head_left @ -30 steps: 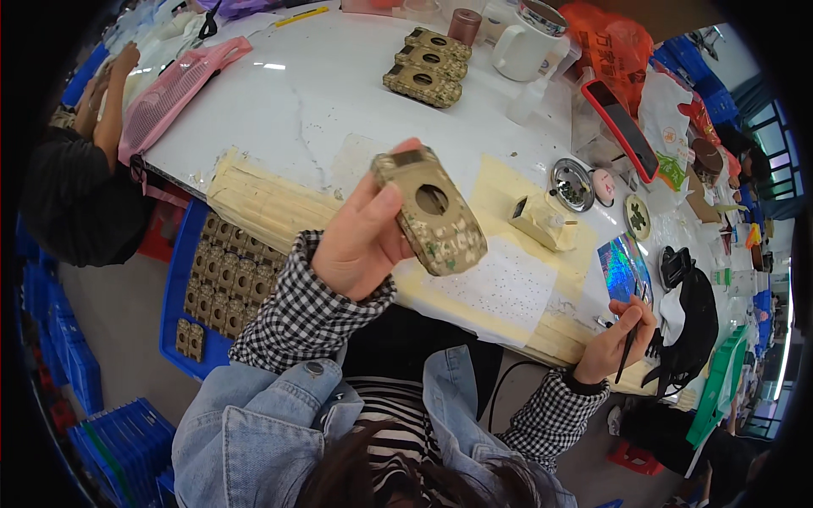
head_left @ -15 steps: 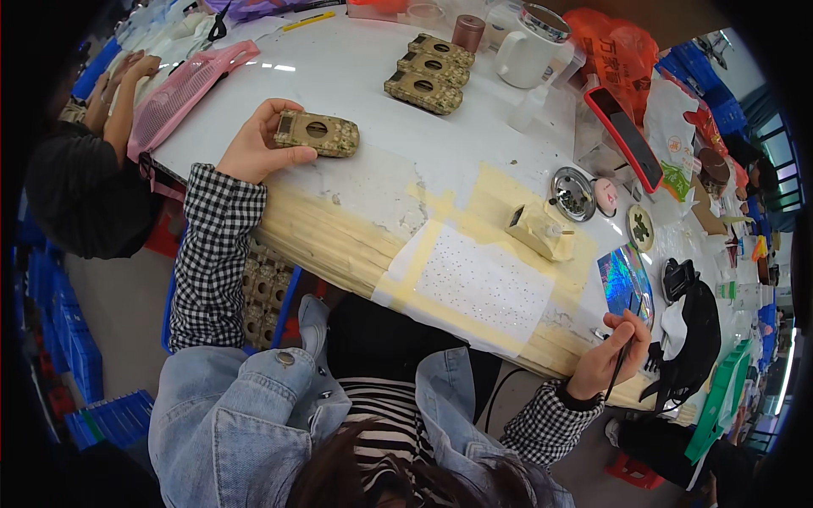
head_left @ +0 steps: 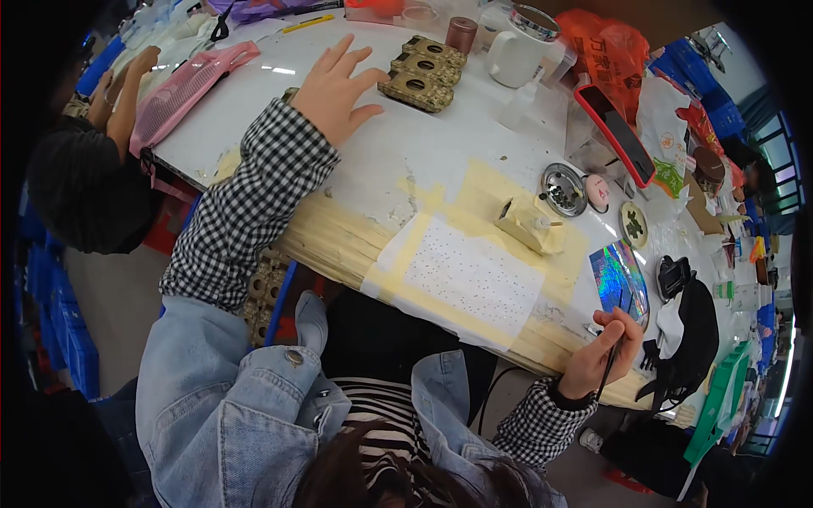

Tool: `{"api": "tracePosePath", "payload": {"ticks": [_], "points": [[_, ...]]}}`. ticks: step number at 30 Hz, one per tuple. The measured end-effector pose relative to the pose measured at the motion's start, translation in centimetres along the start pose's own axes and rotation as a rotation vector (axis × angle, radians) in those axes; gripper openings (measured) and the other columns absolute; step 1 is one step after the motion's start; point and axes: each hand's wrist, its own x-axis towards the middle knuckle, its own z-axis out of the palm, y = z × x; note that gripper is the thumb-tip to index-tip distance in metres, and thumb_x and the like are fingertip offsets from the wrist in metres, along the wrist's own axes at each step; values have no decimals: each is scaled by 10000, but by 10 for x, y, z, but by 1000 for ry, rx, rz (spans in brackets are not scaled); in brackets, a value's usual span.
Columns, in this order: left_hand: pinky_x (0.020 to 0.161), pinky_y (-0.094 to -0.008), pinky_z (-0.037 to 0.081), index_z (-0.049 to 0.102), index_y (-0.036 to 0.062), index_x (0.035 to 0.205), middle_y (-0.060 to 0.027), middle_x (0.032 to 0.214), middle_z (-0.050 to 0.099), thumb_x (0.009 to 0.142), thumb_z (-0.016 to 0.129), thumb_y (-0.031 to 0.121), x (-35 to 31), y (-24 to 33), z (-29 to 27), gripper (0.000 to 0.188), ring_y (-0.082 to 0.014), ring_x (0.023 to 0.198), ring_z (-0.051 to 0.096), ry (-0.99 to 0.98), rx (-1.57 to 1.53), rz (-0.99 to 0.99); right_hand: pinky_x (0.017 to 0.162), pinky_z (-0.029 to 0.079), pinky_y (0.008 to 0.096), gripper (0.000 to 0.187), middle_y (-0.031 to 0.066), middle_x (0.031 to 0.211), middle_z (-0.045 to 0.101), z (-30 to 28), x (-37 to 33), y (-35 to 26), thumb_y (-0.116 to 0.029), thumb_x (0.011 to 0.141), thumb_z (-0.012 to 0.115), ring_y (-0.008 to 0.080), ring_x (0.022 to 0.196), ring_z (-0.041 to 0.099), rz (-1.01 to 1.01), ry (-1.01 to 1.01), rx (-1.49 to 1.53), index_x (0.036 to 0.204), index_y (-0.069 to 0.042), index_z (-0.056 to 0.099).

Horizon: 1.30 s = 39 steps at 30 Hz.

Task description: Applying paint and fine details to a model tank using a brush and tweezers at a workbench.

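Note:
My left hand (head_left: 337,91) is open and holds nothing, its fingers spread over the table just left of a row of camouflage-patterned plastic housings (head_left: 426,74). Each housing has a round dark opening. Another camouflage housing (head_left: 290,94) is almost wholly hidden behind my left wrist. My right hand (head_left: 603,351) is closed on thin black tweezers (head_left: 610,366) at the table's front edge, their fine tips pointing up toward a shiny rainbow-coloured sheet (head_left: 618,275). Between my hands, a white paper sheet (head_left: 474,275) dotted with tiny dark specks is taped to the table.
Beyond the paper stand a tape-wrapped block (head_left: 531,224), a metal dish of small parts (head_left: 564,190) and a round lid with green pieces (head_left: 633,223). Farther back are a red-cased phone (head_left: 614,131) and a white mug (head_left: 515,55). A person sits at the left by a pink mesh basket (head_left: 190,97).
My left hand has let go of the camouflage housing and moved right and away from me, toward the row. The right hand keeps the tweezers almost in place.

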Motion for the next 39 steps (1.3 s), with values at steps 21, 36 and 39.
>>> {"api": "tracePosePath", "payload": {"ticks": [21,36,39], "points": [[1007,-533,363,508,66,982,-116,1005,584,670,782,166,-13,71,-67,427,-292,937,587,-37,-477,285,729,492,320,400,177,918,640,-5,-14,-15,-338,993,366,209,778,621,-86,-9,50,1008,25,534],[944,-372,440,320,35,1318,-100,1166,514,654,821,63,-73,168,-80,832,-208,1096,521,-79,-1850,-43,889,503,413,628,259,1194,503,21,-28,-91,-203,593,873,340,1075,576,-131,-513,562,910,-103,340],[994,-379,414,311,32,1314,-128,1229,499,645,824,56,-81,184,-69,843,-218,1170,490,-221,-2223,-224,904,494,405,616,263,1210,489,29,-28,-97,-198,612,862,336,1107,555,-84,-459,658,921,-108,337]]}}
